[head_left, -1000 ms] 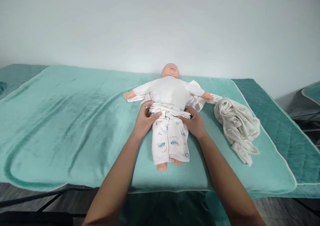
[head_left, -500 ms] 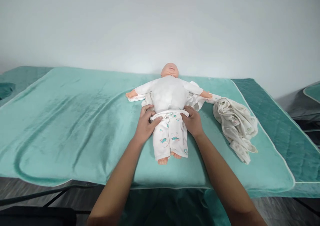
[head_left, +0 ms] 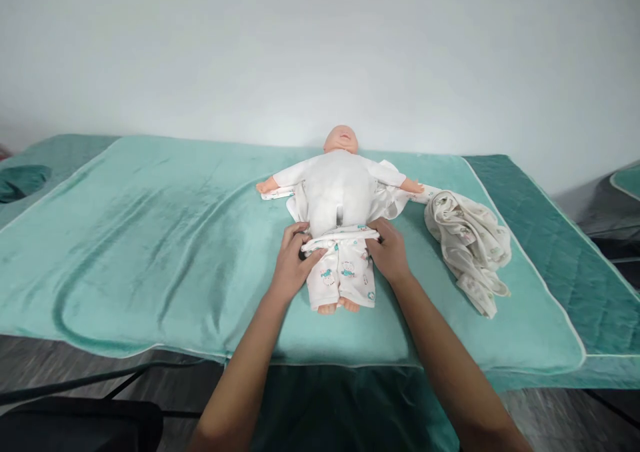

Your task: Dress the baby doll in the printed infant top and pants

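Observation:
A baby doll [head_left: 336, 184] with a white cloth body lies on its back, head toward the wall and arms spread. White printed baby pants [head_left: 345, 272] cover its legs, with the waistband down at the upper thighs and the feet poking out below. My left hand [head_left: 295, 259] pinches the waistband on the left side, thumb on top. On the other side my right hand [head_left: 389, 249] grips the same waistband, its fingertips partly hidden by the cloth. An opened white printed shirt [head_left: 393, 202] is spread beneath the doll's back and arms.
A crumpled pale printed cloth [head_left: 467, 245] lies right of the doll. All of it rests on a green velvety blanket [head_left: 150, 239] over a bed against a white wall [head_left: 250, 52]. At the lower left stands a black padded object [head_left: 80, 425].
Both hands have drawn the waistband down from the doll's hips to its upper thighs, uncovering the gap between the legs. The camera view has shifted slightly.

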Demonstrator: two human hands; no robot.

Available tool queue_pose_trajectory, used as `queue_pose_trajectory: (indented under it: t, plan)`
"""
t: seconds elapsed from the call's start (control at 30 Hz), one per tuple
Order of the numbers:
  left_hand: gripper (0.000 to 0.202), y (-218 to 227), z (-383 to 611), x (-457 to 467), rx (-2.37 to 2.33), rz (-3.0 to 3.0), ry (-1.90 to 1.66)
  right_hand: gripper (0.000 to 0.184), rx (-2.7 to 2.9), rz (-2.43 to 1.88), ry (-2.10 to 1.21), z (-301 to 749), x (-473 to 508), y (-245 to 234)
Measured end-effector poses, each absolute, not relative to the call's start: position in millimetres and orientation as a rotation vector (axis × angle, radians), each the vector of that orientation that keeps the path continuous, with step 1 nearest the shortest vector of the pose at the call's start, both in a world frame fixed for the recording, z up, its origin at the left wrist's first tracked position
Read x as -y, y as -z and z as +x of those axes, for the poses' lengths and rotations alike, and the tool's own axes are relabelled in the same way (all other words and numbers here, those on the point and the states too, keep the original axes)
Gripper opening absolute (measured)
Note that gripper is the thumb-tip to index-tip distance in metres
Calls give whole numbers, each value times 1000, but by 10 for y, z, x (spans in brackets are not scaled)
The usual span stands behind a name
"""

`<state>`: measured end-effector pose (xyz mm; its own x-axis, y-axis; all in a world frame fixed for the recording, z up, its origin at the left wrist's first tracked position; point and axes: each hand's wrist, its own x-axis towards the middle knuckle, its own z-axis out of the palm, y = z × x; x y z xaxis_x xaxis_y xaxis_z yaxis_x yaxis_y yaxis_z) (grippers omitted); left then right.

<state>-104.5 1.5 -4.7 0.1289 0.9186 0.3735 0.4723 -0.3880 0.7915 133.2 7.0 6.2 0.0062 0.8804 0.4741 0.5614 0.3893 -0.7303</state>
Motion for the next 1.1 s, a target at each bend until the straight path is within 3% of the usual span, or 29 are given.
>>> queue_pose_trajectory:
  t: [0.07, 0.2, 0.3, 0.47, 0.67, 0.73, 0.87, 0.93, 1.1]
  plan:
    - [22, 54, -1047, -9, -1334, 1919, -1196, 9, 1706, -1306, -436, 1322, 127, -36]
    - [20, 61, -1055, -5, -1311, 1917, -1205, 25, 1703, -1335, -516, 1281, 462, 17]
    - [19, 48, -1055, -23, -1290, 1925, -1227, 16, 1638, -1319, -586, 1255, 544, 8]
    - [21, 33, -1077, 64, -1249, 1944, -1191, 33, 1637, -1340, -723, 1255, 508, -56]
    - [28, 69, -1178, 488, -1211, 2024, -1030, 29, 1664, -1353, -744, 1275, 492, -71]
    - [37, 91, -1220, 584, -1177, 2029, -978, 28, 1669, -1362, -735, 1278, 476, -73]
    - [86, 147, -1265, 658, -1070, 2074, -912, 27, 1661, -1351, -724, 1275, 476, -84]
    - [101, 172, -1248, 671, -1088, 2124, -930, 25, 1661, -1370, -733, 1265, 535, -88]
    - [88, 174, -1164, 701, -1199, 2215, -996, 27, 1758, -1397, -716, 1244, 855, -100]
